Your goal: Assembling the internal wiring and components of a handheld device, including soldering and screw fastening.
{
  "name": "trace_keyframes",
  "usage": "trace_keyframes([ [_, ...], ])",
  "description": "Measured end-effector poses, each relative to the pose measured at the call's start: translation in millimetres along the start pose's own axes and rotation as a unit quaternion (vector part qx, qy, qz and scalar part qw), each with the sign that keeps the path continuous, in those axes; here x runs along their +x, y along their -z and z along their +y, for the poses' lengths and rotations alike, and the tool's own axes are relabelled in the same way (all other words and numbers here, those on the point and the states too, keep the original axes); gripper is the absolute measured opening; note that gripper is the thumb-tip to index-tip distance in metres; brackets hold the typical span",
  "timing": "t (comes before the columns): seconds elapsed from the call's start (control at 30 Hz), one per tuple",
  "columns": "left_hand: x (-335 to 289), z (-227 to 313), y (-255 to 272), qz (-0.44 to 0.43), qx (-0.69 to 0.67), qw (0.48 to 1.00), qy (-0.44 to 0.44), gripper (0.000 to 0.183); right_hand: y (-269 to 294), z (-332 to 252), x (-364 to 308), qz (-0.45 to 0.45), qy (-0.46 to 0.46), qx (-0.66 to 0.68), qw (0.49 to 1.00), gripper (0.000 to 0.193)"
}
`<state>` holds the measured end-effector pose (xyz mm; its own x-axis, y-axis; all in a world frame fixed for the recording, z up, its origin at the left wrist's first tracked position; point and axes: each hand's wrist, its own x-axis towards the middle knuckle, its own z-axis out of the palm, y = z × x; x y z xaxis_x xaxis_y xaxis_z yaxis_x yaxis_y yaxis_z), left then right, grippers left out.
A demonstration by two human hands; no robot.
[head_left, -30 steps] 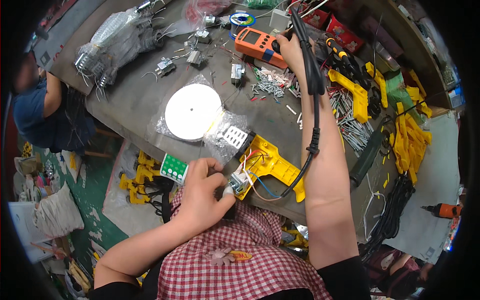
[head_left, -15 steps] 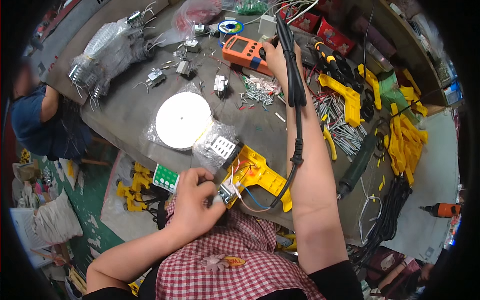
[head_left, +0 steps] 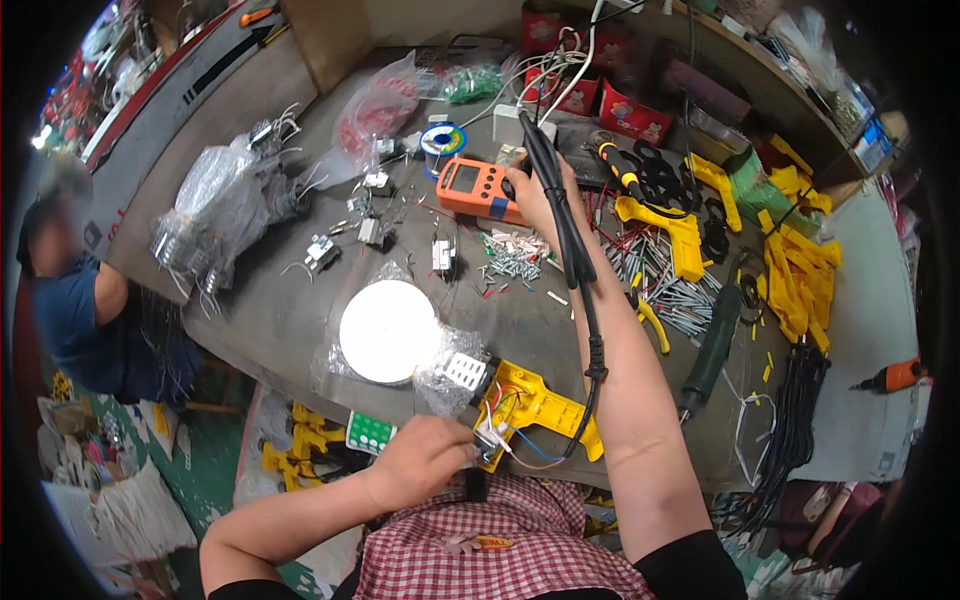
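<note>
My left hand is closed, with its fingertips at a small metal-cased part by the near edge of an open yellow tool housing. White, blue and pinkish wires run from the part. Farther off, my right hand has its fingers on the dial end of an orange multimeter. A bundled black power cord lies over that hand and forearm, partly hiding the fingers. The cord leads down to the housing's handle. A black section with a white slotted label joins the housing's left end.
Left of the housing are a bright white disc and a green dotted box. Loose screws, a solder spool, pliers and yellow shells lie around. A seated person is at the left.
The view has shifted, so the bench sits lower in it. My left fingers have drawn closer together against the metal-cased part. My right hand stays at the multimeter.
</note>
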<state>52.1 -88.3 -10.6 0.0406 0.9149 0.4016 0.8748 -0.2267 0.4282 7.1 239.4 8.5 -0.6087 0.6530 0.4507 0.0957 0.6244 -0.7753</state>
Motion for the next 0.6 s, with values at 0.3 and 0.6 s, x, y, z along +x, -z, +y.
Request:
trace_keyframes([
  [0.3, 65, -30, 25, -0.131, 0.109, 0.872, -0.458, 0.017, -6, 31, 7, -0.013, -0.055, 0.154, 0.986, 0.016],
  [0.6, 63, 5, -6, -0.254, 0.081, 0.849, -0.457, 0.047, 7, -4, -1, -0.021, -0.053, 0.037, 0.998, 0.018],
])
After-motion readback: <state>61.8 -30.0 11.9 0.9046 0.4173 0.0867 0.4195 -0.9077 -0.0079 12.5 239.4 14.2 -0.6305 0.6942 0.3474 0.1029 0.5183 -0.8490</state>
